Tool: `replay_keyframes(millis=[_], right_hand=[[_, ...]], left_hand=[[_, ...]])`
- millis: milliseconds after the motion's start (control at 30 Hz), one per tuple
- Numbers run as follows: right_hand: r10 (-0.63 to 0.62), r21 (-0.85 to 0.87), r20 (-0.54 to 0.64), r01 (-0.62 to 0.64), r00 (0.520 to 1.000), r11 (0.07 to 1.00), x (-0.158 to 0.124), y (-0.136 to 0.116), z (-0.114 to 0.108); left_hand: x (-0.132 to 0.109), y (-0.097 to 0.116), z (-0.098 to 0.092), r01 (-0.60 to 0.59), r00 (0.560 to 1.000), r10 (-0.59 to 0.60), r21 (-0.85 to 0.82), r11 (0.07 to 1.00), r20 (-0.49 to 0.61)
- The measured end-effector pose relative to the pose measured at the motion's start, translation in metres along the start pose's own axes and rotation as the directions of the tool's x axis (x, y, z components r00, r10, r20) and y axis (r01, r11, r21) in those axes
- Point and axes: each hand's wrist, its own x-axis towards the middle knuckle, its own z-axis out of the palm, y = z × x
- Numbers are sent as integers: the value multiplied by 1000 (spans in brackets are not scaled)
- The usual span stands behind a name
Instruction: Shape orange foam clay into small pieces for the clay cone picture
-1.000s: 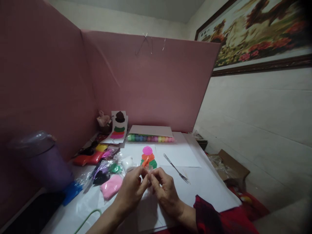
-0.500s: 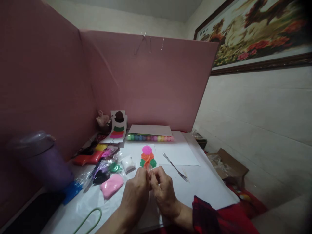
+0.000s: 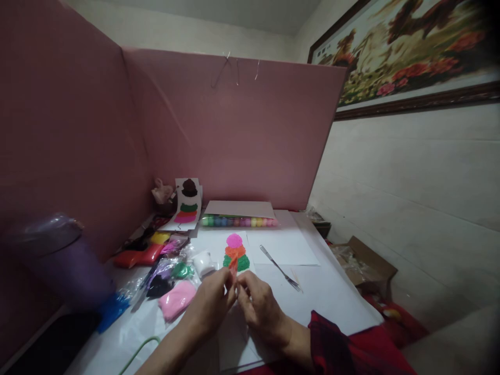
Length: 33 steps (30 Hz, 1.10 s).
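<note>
My left hand point(image 3: 214, 294) and my right hand point(image 3: 260, 302) meet low in the middle of the view, fingers pinched together. Between them is a small plastic packet point(image 3: 233, 263) with orange in it, which sticks up past the fingertips; its lower end is hidden. Just beyond lies a white sheet bearing a stacked clay picture: a pink round point(image 3: 234, 240), an orange layer point(image 3: 229, 250) and a green layer point(image 3: 242, 262). To the right of my hands rests a fork point(image 3: 280, 268), with thin wooden sticks point(image 3: 297, 278) by its tines.
Bagged clay lies at left: pink point(image 3: 177, 300), white point(image 3: 203, 263), black point(image 3: 160, 286), blue point(image 3: 112, 311), red point(image 3: 150, 255). A purple tumbler point(image 3: 66, 265) stands far left. Behind are a colored-clay pack point(image 3: 238, 221) and a sample picture point(image 3: 189, 207). A cardboard box point(image 3: 369, 260) is at right.
My left hand has shifted slightly left and down, and a small gap now shows between the hands. More of the orange packet is visible. The camera has moved a little.
</note>
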Motion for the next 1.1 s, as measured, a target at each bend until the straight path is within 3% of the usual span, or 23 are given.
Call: replay_keyframes(millis=[167, 267, 433, 633, 733, 833, 933, 1000, 1033, 1100], right_hand=[[-106, -223, -29, 97, 994, 970, -2, 7, 8], [-101, -231, -88, 78, 991, 970, -1, 11, 9], [-63, -112, -125, 49, 990, 993, -1, 14, 2], [-202, -103, 32, 204, 979, 974, 2, 8, -7], [-171, -52, 61, 174, 983, 983, 4, 6, -7], [-97, 57, 13, 96, 995, 994, 6, 8, -5], [35, 195, -61, -22, 998, 981, 8, 12, -5], [125, 288, -80, -97, 989, 953, 10, 15, -5], [162, 331, -80, -127, 984, 935, 10, 16, -5], [220, 412, -71, -172, 973, 895, 11, 17, -4]], left_hand=[[-1, 1, 6, 49, 998, -44, 179, 983, -34], [0, -1, 3, 55, 995, -38, 195, 979, -92], [1, -4, -7, 48, 993, -48, 0, 999, -107], [2, 1, -10, 45, 993, -58, -129, 991, -99], [1, 5, -10, -42, 998, 30, -238, 970, -54], [0, 7, -13, -74, 997, 77, -332, 940, -6], [2, 3, -20, 6, 986, -64, -350, 937, -152], [4, -1, -23, 78, 936, -206, -402, 912, -285], [5, -3, -24, 125, 926, -273, -470, 874, -262], [7, -5, -22, 239, 936, -346, -617, 750, -59]])
